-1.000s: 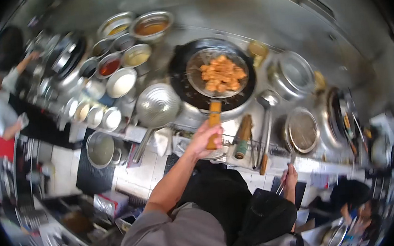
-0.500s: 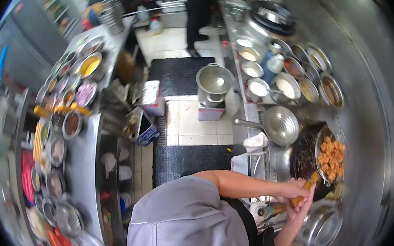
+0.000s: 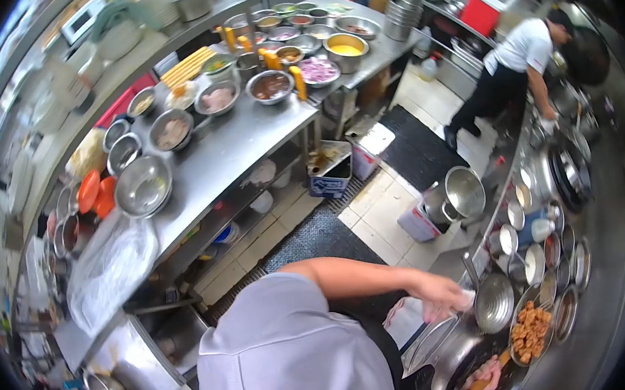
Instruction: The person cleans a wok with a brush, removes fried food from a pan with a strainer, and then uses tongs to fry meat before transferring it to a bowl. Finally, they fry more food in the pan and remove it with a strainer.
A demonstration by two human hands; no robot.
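Your right hand (image 3: 485,382) is closed round the orange wooden handle (image 3: 491,372) of the round wire-mesh strainer (image 3: 530,333), which sits piled with golden fried pieces over the dark wok (image 3: 467,363) at the lower right. Loaded, it will feel front-heavy and hot, so keep your grip on the wood. Your left hand (image 3: 440,297) seems to clutch a white cloth (image 3: 464,300) beside the steel ladle bowl (image 3: 494,303).

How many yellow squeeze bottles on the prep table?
4 bottles: two near the back edge, one among the bowls, one nearest the front. Others may be hidden.
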